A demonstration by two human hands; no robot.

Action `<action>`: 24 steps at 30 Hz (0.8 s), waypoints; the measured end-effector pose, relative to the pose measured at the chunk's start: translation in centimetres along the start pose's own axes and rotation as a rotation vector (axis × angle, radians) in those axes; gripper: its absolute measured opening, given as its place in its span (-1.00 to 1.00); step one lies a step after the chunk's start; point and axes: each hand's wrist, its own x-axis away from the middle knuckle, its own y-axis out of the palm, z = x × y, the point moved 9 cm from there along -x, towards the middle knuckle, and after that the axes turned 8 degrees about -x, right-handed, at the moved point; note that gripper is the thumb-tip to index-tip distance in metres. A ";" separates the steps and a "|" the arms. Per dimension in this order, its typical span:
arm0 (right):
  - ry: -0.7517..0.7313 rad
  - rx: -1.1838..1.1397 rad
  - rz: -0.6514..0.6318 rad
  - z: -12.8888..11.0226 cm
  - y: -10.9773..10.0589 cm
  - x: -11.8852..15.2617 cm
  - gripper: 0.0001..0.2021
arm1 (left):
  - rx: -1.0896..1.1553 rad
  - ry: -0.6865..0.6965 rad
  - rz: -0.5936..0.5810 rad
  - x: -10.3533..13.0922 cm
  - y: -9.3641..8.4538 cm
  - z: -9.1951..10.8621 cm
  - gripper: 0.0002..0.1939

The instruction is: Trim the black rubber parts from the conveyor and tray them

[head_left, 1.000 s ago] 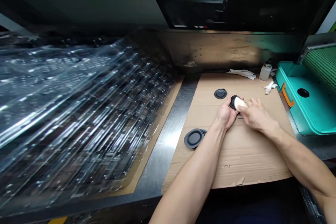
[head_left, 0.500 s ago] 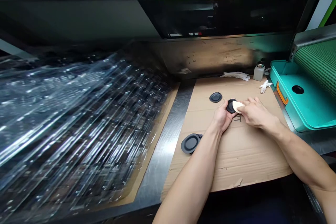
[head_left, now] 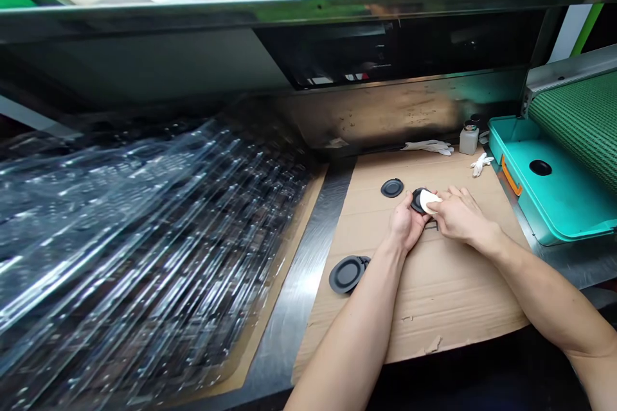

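Note:
Over the cardboard sheet [head_left: 463, 289], my left hand [head_left: 405, 225] is closed around the edge of a small black round part [head_left: 416, 201]. Pinched in the fingers of my right hand [head_left: 459, 213] is a white round pad [head_left: 427, 199], which covers the right part of the black piece's face. Behind my left hand, a similar black round part [head_left: 392, 188] lies flat on the cardboard. More black round parts [head_left: 347, 274] lie beside my left forearm, overlapping and partly hidden by it.
Clear plastic trays [head_left: 168, 257] fill the left side. A teal bin [head_left: 573, 215] holding a black disc [head_left: 540, 167] stands at right, beside a green conveyor belt [head_left: 583, 109]. White gloves [head_left: 428, 147], a small bottle [head_left: 468, 139] and crumpled white material [head_left: 481, 165] lie at the back.
The view has tilted up slightly, showing more of the upper shelf. Both hands keep their grips, and the white pad stays on the black part with little visible shift.

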 end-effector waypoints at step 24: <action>0.353 -0.132 0.153 8.4 2.3 -1.8 -0.62 | -0.717 0.360 0.340 -0.4 -5.3 9.2 -0.70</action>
